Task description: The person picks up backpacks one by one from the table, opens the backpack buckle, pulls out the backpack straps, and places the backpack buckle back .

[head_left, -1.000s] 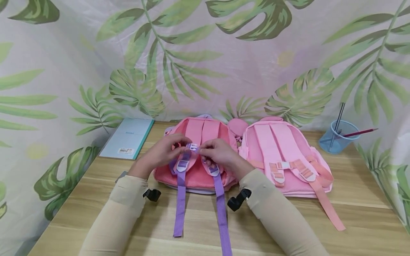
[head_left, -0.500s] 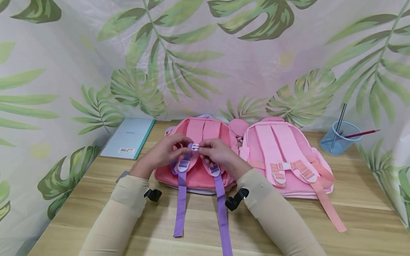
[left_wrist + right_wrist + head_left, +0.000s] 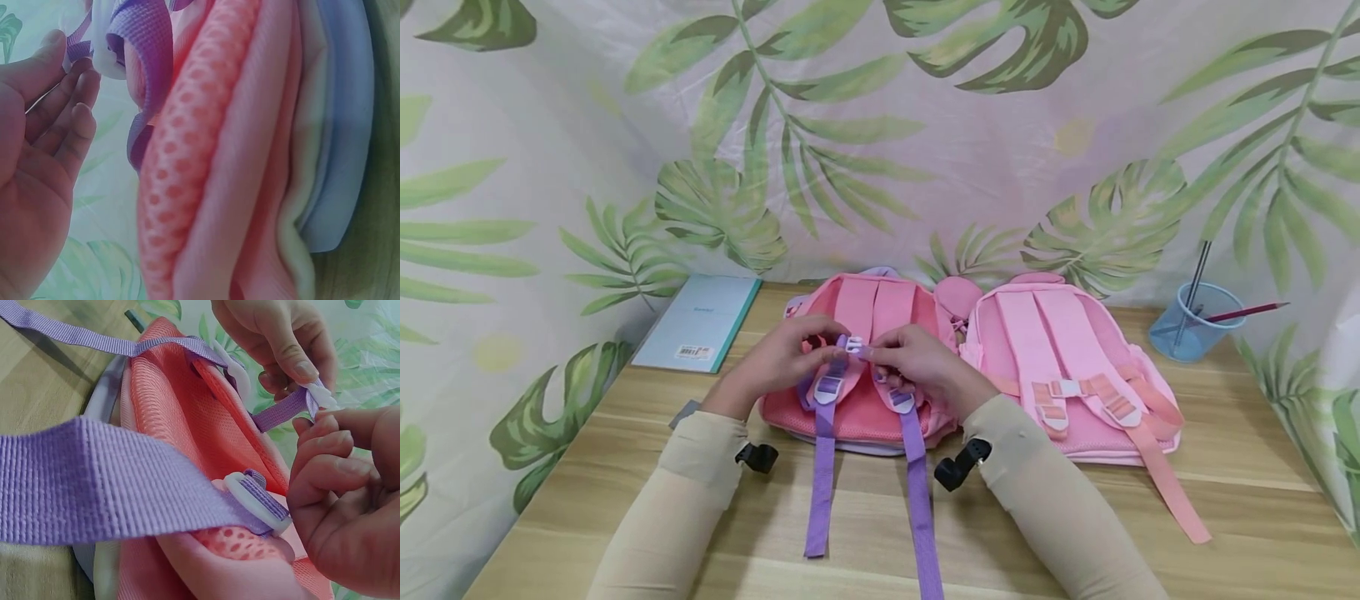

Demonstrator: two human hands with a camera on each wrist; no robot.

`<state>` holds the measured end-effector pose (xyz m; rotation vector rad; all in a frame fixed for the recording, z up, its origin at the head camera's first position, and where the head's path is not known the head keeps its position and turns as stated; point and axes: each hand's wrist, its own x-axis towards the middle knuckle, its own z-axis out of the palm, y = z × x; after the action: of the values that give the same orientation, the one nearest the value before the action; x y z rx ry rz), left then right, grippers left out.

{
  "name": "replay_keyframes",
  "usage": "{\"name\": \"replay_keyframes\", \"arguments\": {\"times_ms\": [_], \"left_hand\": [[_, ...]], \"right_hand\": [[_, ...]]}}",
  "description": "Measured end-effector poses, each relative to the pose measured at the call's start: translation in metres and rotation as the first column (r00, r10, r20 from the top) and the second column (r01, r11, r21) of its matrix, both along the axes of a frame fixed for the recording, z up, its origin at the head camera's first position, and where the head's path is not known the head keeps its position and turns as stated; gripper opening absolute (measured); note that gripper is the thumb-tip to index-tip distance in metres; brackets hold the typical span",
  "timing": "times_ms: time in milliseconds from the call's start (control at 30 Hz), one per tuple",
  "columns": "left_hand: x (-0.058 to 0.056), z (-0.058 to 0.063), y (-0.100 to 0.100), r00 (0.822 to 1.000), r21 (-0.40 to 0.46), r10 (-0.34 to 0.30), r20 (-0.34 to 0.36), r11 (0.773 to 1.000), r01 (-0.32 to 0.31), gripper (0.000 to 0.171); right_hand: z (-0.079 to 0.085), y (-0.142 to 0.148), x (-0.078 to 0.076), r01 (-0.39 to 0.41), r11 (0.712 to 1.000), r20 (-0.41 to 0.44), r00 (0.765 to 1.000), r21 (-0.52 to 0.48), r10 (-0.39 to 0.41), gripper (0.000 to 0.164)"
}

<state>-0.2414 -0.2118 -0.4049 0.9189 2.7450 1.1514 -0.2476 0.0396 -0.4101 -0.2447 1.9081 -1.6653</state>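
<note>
A coral-pink backpack (image 3: pixel 850 425) lies on the table with its shoulder straps facing up. Above its back panel both hands meet at a small white plastic buckle (image 3: pixel 854 344) on a purple chest strap (image 3: pixel 284 411). My left hand (image 3: pixel 786 354) pinches the buckle's left side between thumb and fingers. From the other side, my right hand (image 3: pixel 921 362) pinches the buckle's right end at the fingertips, its other fingers curled. I cannot tell whether the two buckle halves are joined. White strap adjusters (image 3: pixel 256 503) sit below, with long purple webbing tails (image 3: pixel 823 492) running toward the front.
A lighter pink backpack (image 3: pixel 1090 425) with orange straps lies right beside. At the back left is a pale blue notebook (image 3: pixel 700 321); a small grey object (image 3: pixel 685 412) sits near the left wrist. A blue mesh cup (image 3: pixel 1187 333) with pens and a pencil stands far right.
The buckle shifts slightly right, then slightly back left. My right hand's fingertips have moved a little on its end. The left hand stays nearly still; both backpacks have not moved.
</note>
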Motion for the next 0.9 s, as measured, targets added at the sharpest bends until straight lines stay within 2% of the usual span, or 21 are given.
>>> {"name": "replay_keyframes", "arguments": {"times_ms": [200,633,900], "left_hand": [[0.001,0.001,0.000,1.000,-0.003,0.008,0.025,1.000,-0.008,0.024],[0.001,-0.002,0.003,1.000,0.011,-0.009,0.007,1.000,0.009,0.023],[0.001,-0.002,0.003,1.000,0.000,-0.011,-0.002,1.000,0.011,0.022]], "right_hand": [[0.001,0.000,0.000,-0.009,1.000,0.012,1.000,-0.023,0.009,0.021],[-0.002,-0.009,0.001,0.018,0.998,0.005,1.000,-0.062,-0.018,0.020],[0.000,-0.005,0.002,0.006,0.989,0.077,0.997,-0.148,0.005,0.021]]}}
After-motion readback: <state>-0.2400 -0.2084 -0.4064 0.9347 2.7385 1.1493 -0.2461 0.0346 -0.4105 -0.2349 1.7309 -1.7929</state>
